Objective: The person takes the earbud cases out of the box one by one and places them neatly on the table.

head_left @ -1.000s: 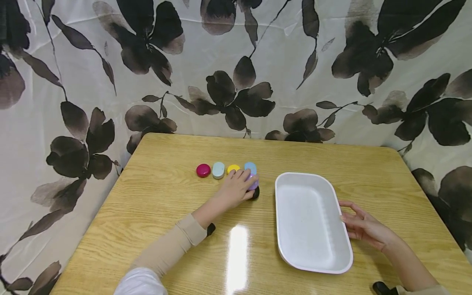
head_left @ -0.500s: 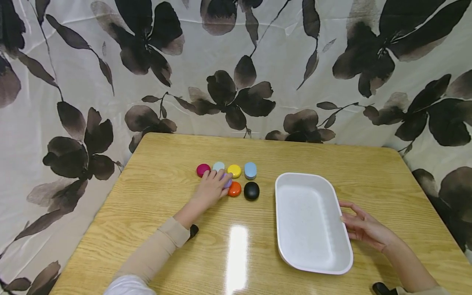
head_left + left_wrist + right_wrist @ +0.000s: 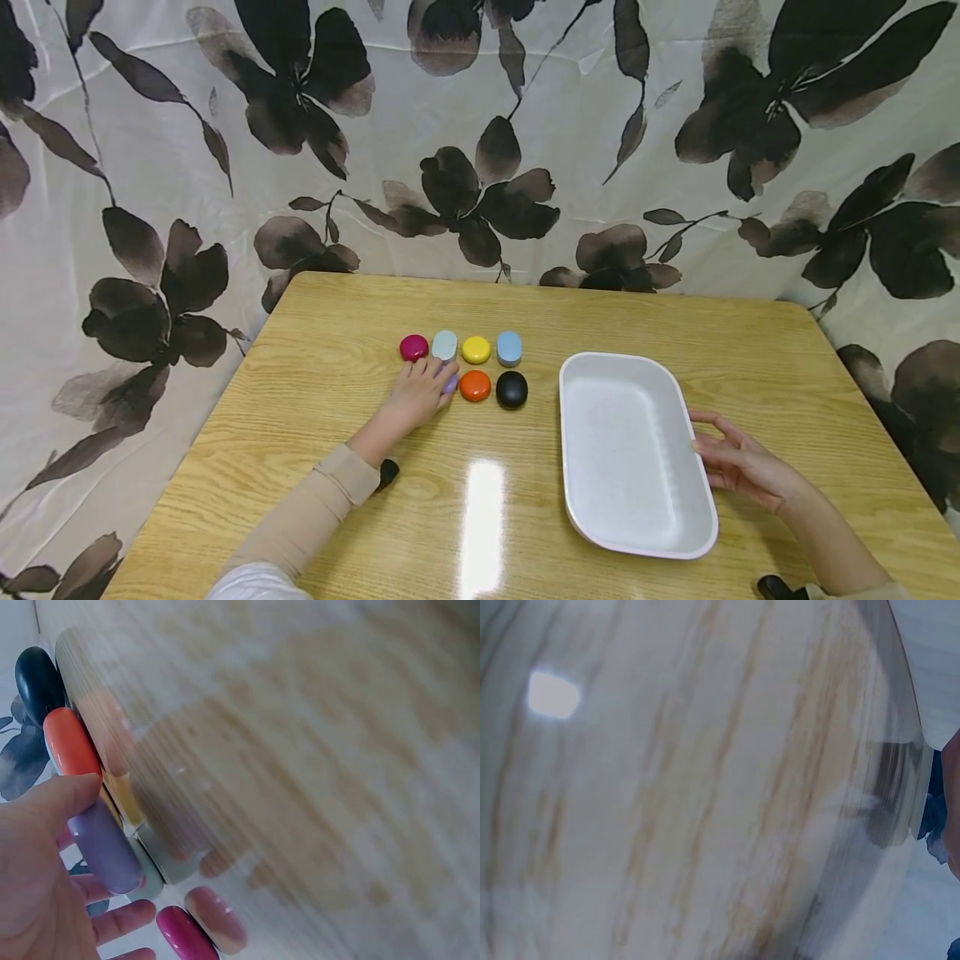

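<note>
In the head view my left hand (image 3: 415, 393) pinches a smooth purple disc (image 3: 450, 384) at the near row's left end. The left wrist view shows the thumb and fingers on either side of this purple disc (image 3: 107, 847). Right of it sit a glossy orange disc (image 3: 475, 385) and a black rounded piece (image 3: 512, 389). Behind lie a magenta disc (image 3: 414, 347), a pale mint oval piece (image 3: 445, 345), a yellow disc (image 3: 476, 350) and a light blue oval piece (image 3: 509, 347). My right hand (image 3: 746, 467) touches the right side of a white tray (image 3: 637, 450) with nearly straight fingers.
The light wooden table (image 3: 337, 325) carries everything, with a bright light reflection (image 3: 482, 525) near its front. A floral curtain (image 3: 525, 150) hangs behind the table. A black strap piece (image 3: 776, 586) shows at the right wrist.
My left hand has carried the purple disc leftward from beside the black piece to the near row's left end, uncovering the orange disc and others. The right hand and tray stay put.
</note>
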A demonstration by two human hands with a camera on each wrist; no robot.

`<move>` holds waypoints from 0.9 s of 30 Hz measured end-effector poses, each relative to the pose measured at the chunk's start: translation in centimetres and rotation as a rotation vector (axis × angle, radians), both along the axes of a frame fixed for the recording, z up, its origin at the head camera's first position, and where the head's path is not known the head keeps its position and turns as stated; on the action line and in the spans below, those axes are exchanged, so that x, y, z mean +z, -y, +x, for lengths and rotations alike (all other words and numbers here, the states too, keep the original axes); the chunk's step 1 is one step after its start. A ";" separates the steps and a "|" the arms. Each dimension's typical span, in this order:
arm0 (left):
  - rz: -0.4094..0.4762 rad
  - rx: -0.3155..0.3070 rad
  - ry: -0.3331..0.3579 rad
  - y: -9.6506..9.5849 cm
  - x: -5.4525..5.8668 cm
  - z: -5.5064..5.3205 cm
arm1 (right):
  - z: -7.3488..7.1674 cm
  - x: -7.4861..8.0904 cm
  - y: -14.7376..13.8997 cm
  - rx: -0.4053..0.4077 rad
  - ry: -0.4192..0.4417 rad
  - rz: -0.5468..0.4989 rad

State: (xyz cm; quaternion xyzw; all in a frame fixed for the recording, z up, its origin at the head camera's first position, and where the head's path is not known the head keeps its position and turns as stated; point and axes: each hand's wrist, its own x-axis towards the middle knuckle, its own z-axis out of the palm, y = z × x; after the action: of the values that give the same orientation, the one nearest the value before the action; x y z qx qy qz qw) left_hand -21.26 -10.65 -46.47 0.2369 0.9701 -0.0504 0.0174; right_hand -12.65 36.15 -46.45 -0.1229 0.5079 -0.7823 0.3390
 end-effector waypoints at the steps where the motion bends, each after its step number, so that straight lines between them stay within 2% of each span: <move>1: 0.000 0.005 0.010 0.0 0.0 0.0 | 0.0 0.0 0.0 0.001 -0.001 -0.001; 16: 0.075 0.094 0.196 0.2 -0.1 -0.3 | 0.0 -0.1 0.1 -0.009 -0.014 0.018; 22: 0.087 0.109 0.211 0.1 0.0 -0.2 | -0.1 0.0 0.1 -0.012 -0.015 0.022; 27: 0.075 0.114 0.207 0.1 0.5 -0.1 | -0.5 0.4 -0.1 0.036 -0.025 0.066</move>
State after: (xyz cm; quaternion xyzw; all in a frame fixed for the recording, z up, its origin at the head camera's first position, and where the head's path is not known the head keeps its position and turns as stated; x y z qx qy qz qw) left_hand -21.37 -10.74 -46.00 0.1857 0.9762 0.0118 0.1114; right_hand -13.16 36.22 -46.06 -0.1305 0.5355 -0.7572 0.3504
